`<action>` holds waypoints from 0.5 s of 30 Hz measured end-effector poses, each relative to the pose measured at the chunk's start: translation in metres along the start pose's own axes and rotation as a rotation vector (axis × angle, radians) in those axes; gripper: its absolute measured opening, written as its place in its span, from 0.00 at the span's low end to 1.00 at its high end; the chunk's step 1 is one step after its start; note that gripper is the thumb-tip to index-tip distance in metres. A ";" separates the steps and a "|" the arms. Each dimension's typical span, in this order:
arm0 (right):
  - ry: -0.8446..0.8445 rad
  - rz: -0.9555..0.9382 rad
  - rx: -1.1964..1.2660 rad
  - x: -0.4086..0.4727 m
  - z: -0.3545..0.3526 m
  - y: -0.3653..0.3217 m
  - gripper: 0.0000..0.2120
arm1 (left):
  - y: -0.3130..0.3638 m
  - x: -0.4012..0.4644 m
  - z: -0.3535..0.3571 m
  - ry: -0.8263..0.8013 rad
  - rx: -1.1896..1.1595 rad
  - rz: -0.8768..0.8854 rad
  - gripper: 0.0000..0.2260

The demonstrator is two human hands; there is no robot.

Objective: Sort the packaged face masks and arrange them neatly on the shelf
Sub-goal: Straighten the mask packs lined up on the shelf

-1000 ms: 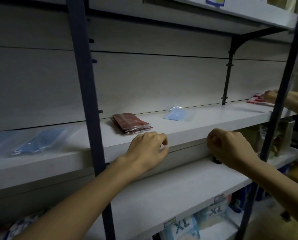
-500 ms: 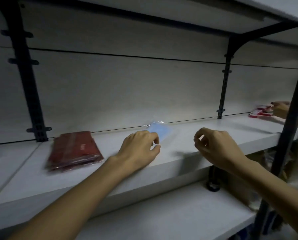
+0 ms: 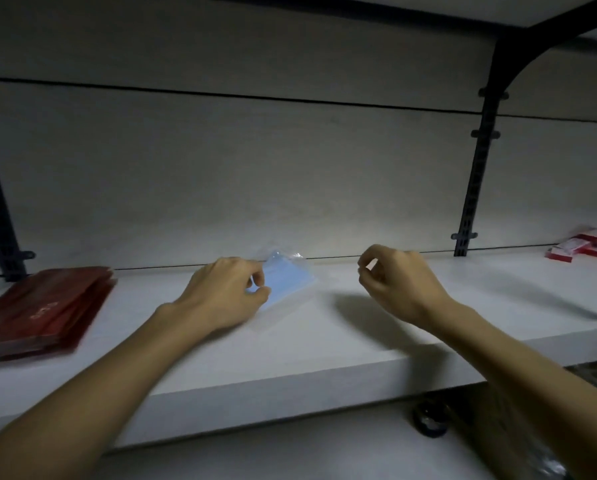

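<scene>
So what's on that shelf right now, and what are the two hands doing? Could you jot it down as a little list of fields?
shelf: white board with a pale back panel
blue mask packet: clear wrapper, lying mid-shelf near the back
left hand: fingers at the blue packet's left edge, seemingly pinching it
right hand: raised above the shelf, fingers curled, holding nothing
red packets: dark red stack at the left
red and white boxes: at the far right, near the back
</scene>
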State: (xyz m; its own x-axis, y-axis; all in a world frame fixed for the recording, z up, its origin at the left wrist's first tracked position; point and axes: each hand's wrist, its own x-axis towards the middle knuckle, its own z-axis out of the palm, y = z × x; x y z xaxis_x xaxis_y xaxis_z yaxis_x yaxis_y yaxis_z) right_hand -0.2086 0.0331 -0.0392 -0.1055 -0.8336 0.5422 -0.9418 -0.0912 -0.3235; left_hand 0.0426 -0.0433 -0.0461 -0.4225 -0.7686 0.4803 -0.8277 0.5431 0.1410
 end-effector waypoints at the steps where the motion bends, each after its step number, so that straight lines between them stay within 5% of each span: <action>1: -0.023 -0.016 0.008 0.008 0.002 0.005 0.07 | 0.003 0.002 0.003 -0.007 0.013 -0.017 0.10; 15: -0.170 -0.138 -0.010 0.095 0.061 0.004 0.13 | -0.019 -0.004 0.019 0.066 0.110 -0.277 0.12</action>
State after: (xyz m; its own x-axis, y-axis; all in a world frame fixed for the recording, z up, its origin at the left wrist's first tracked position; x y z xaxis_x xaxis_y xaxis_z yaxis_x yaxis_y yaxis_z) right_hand -0.2026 -0.0795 -0.0364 0.0787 -0.8934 0.4422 -0.9469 -0.2058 -0.2472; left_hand 0.0529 -0.0565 -0.0670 -0.1531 -0.8569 0.4922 -0.9445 0.2733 0.1821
